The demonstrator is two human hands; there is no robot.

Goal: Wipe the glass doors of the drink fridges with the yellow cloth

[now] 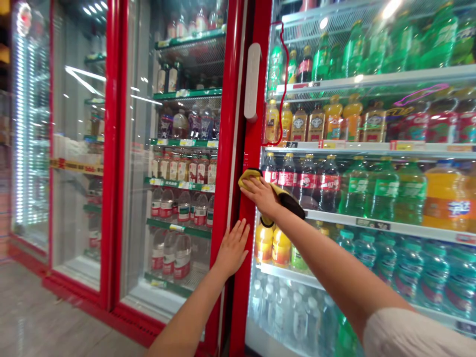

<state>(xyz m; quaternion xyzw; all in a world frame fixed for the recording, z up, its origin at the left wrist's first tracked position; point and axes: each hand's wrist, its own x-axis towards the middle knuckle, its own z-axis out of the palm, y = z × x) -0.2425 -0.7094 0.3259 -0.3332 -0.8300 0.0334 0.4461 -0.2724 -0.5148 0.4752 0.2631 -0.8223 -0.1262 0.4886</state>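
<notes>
My right hand (263,197) presses a yellow cloth with black edging (284,198) against the red door frame (253,158) and the glass beside it. Part of the cloth hangs out to the right, past my wrist. Lower and to the left, my left hand (232,248) lies flat with its fingers spread on the red frame edge, holding nothing. Above both hands a white handle (253,82) is fixed upright on the red frame.
Behind the right glass door, shelves hold many drinks, among them cola bottles (329,181) and orange bottles (446,196). More red-framed coolers (111,148) stand to the left. Grey floor (29,307) shows at the lower left.
</notes>
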